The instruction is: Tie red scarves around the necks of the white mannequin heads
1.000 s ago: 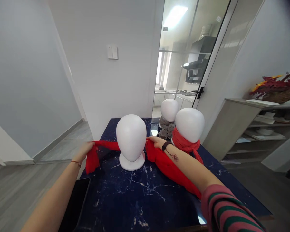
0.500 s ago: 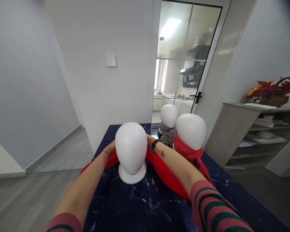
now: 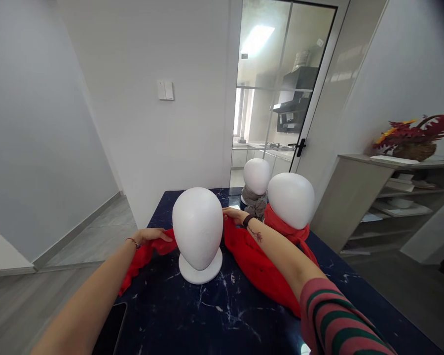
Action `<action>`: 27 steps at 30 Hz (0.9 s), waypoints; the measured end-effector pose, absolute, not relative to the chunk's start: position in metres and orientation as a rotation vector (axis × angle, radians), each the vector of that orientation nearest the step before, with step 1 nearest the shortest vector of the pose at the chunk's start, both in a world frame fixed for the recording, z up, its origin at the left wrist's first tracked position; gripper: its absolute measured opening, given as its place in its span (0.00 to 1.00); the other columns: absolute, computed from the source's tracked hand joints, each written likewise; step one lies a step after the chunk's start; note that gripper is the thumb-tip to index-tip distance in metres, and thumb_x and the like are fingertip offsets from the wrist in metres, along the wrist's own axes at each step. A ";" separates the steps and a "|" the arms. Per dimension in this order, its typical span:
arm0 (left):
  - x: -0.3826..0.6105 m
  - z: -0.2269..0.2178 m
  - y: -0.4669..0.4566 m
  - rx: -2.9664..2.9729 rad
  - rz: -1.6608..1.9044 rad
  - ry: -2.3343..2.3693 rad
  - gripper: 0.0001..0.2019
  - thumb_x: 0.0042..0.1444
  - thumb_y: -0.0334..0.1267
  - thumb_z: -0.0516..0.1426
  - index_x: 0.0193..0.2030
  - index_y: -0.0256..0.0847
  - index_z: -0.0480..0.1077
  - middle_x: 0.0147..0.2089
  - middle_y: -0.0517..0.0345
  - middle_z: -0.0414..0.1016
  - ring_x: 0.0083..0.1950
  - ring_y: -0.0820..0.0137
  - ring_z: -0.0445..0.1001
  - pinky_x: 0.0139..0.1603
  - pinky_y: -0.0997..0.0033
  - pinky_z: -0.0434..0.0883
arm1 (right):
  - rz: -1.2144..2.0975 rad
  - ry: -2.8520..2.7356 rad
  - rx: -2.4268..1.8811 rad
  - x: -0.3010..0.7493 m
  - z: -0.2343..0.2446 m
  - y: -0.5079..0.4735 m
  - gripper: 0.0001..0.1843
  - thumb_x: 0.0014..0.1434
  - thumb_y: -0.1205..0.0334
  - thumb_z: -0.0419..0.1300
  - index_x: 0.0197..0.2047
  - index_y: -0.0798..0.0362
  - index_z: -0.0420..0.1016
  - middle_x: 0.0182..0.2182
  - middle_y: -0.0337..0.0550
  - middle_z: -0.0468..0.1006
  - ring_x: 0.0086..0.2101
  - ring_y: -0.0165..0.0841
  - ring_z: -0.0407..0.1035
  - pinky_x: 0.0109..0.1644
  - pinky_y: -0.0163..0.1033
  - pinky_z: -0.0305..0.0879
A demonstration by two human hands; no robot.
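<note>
A bare white mannequin head (image 3: 197,227) stands on its round base near the middle of a dark blue marble table (image 3: 222,315). A red scarf (image 3: 257,266) runs behind its neck. My left hand (image 3: 151,235) grips the scarf's left part, which hangs off the table's left edge. My right hand (image 3: 235,215) holds the scarf just right of the head, and the long end lies under my right forearm. The fingers of both hands are closed on the cloth.
A second white head (image 3: 290,201) wearing a tied red scarf stands to the right, and a third (image 3: 257,177) with a grey scarf behind it. A black phone (image 3: 111,328) lies at the table's left front. A shelf with a flower basket (image 3: 414,143) stands on the right.
My left hand has drawn back out to the left of the head with the scarf. My right hand stays beside the head. The camera has shifted slightly.
</note>
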State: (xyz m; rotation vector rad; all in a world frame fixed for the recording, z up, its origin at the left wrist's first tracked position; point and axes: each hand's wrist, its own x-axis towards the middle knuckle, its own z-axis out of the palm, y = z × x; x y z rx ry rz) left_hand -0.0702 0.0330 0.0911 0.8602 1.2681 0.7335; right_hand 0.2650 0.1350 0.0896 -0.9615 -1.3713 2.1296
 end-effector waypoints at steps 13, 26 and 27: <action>-0.034 0.077 -0.021 0.312 1.002 1.051 0.07 0.53 0.27 0.55 0.40 0.35 0.69 0.30 0.52 0.77 0.31 0.65 0.78 0.35 0.68 0.77 | 2.350 -1.197 -0.945 0.334 0.095 0.049 0.14 0.54 0.64 0.62 0.43 0.61 0.72 0.33 0.44 0.79 0.31 0.29 0.74 0.38 0.32 0.69; 0.061 0.055 -0.092 0.088 1.128 1.112 0.09 0.52 0.36 0.51 0.38 0.39 0.69 0.29 0.51 0.78 0.27 0.60 0.77 0.29 0.62 0.75 | 2.332 -0.401 -0.921 0.238 0.036 -0.056 0.10 0.62 0.64 0.51 0.41 0.60 0.71 0.29 0.45 0.79 0.31 0.32 0.74 0.42 0.36 0.69; 0.064 0.056 -0.094 0.085 1.114 1.094 0.10 0.51 0.36 0.51 0.39 0.38 0.69 0.30 0.49 0.78 0.28 0.59 0.78 0.31 0.61 0.75 | 2.323 -0.387 -0.927 0.233 0.035 -0.057 0.11 0.62 0.64 0.50 0.41 0.59 0.71 0.28 0.45 0.79 0.31 0.32 0.75 0.42 0.37 0.69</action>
